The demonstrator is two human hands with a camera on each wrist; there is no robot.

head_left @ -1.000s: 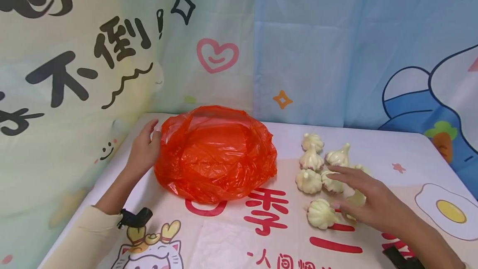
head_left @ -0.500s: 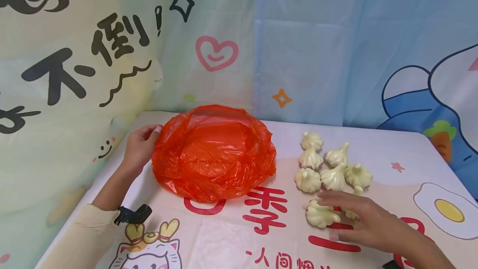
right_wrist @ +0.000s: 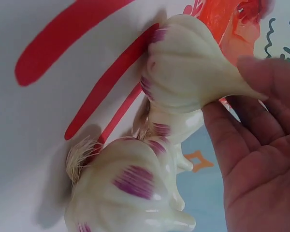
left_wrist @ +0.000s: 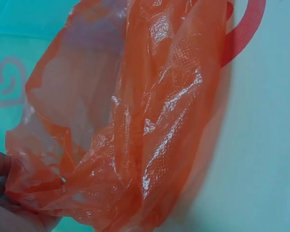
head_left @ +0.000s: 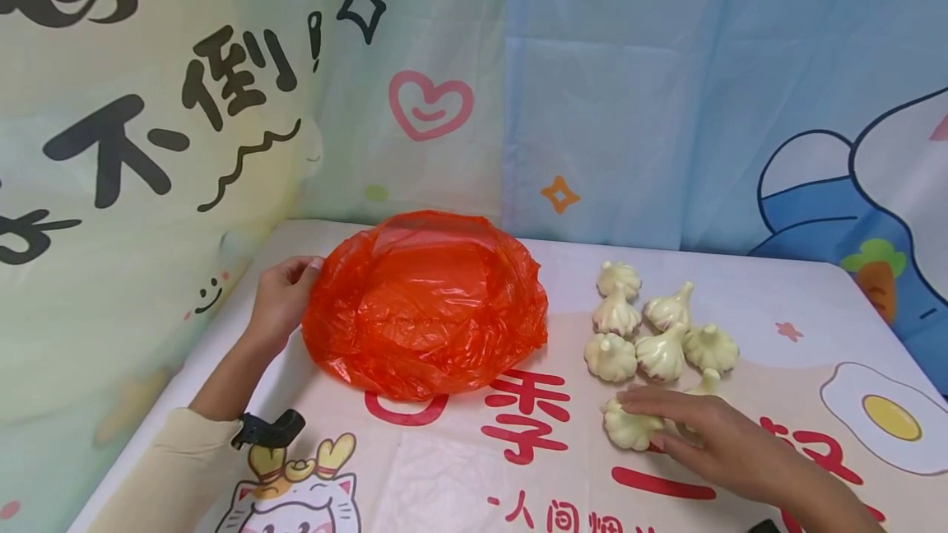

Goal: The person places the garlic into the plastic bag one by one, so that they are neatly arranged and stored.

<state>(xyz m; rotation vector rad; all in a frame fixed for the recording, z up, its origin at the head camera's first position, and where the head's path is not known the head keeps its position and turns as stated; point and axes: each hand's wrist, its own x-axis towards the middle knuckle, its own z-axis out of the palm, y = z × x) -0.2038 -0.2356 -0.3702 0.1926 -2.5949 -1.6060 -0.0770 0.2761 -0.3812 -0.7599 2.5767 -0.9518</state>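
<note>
With its mouth spread open, a red plastic bag [head_left: 429, 311] sits at the left middle of the table. My left hand [head_left: 280, 303] pinches the bag's left rim; in the left wrist view the fingertips press the thin, crinkled film [left_wrist: 154, 106]. On the right, my right hand [head_left: 711, 434] reaches over the nearest garlic bulb [head_left: 628, 426]. The right wrist view shows that bulb [right_wrist: 183, 63] with its pointed stem between thumb and fingers. Another bulb [head_left: 707, 385] with purple streaks and root hairs lies beside it, partly behind the hand in the head view.
Several more garlic bulbs [head_left: 661, 352] lie grouped just behind the right hand. A printed cloth [head_left: 429, 467] with red characters covers the table. Behind the table hangs a patterned curtain [head_left: 607, 105], and another [head_left: 148, 270] runs along the left side.
My right hand has come toward me from the rear bulbs to the nearest one and taken its stem. My left hand's fingers have closed on the bag's rim.
</note>
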